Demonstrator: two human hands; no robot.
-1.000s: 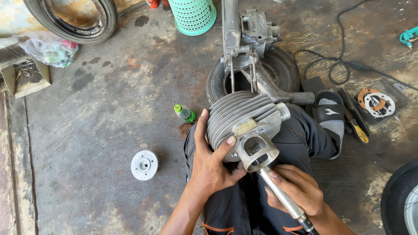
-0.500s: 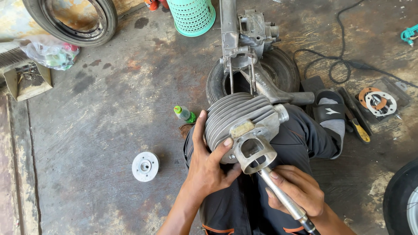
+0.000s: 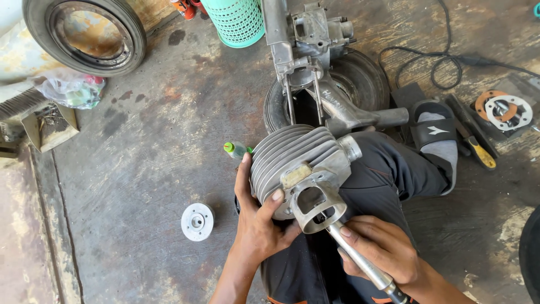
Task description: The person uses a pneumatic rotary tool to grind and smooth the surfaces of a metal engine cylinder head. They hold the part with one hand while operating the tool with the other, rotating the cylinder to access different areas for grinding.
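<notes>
finned grey metal engine cylinder (image 3: 301,166) held over the lap, a steel rod tool (image 3: 360,262) seated in its open port.

left hand (image 3: 259,225) closes around the fins, right hand (image 3: 382,247) grips the rod; the cylinder sits off the stripped engine block (image 3: 315,34), unmounted.

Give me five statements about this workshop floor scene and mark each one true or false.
1. The left hand grips the finned metal cylinder. True.
2. The right hand is empty. False: it holds a metal rod tool that runs into the cylinder's open end.
3. A green mesh basket stands at the top of the view. True.
4. The small round metal disc sits on the person's lap. False: it lies on the concrete floor, left of the hands.
5. A yellow-handled screwdriver lies to the right, beside the sandalled foot. True.
</notes>
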